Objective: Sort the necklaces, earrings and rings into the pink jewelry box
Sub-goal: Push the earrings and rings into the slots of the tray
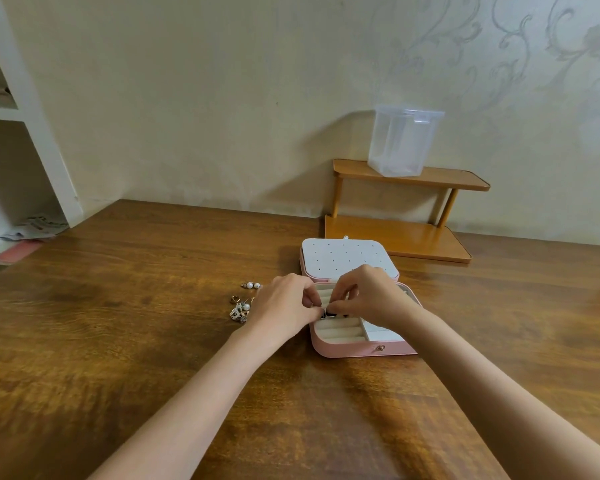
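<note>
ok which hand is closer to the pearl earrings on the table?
Left. The left hand sits just right of the pearl earrings; the right hand is farther right, over the pink jewelry box.

Two bare forearms reach in from the lower edge, both uncovered from the frame's edge to the wrist — no sleeve, cuff or glove shows on either. The left hand [284, 301] and right hand [371, 296] are bare too — slim fingers, short plain nails; rings or wristbands cannot be made out.
</note>
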Available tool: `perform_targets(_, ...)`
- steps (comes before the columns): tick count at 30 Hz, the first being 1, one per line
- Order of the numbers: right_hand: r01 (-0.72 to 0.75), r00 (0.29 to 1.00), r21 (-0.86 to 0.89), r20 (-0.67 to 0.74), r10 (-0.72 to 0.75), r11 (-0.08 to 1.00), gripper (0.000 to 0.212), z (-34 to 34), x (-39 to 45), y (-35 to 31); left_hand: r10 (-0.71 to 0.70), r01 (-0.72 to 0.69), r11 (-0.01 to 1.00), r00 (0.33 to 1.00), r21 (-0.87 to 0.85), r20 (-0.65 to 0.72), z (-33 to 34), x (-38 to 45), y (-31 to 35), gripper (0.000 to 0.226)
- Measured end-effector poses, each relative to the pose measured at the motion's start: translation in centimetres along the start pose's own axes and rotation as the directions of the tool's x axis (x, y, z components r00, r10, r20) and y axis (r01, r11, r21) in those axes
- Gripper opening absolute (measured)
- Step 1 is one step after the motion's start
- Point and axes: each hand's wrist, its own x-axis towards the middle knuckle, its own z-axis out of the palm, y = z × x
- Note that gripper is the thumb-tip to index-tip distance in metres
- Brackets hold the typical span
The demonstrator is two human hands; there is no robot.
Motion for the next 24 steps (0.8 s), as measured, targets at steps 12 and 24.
perform_targets(12,-0.014,0.993,0.081,-0.117,0.023,0.997,0.019,-1.5,0.9,0.1,-0.140,0.138,0.990,0.974,-0.023,-0.177,-4.8,1.9,-5.2,0.006)
perform_targets(24,0.033,0.996,0.097,-0.082,-0.025,0.995,0.016,-1.3,1.5,-0.3,-0.118,0.131,0.985,0.986,0.114,-0.115,-3.4,2.7,-6.7,0.008)
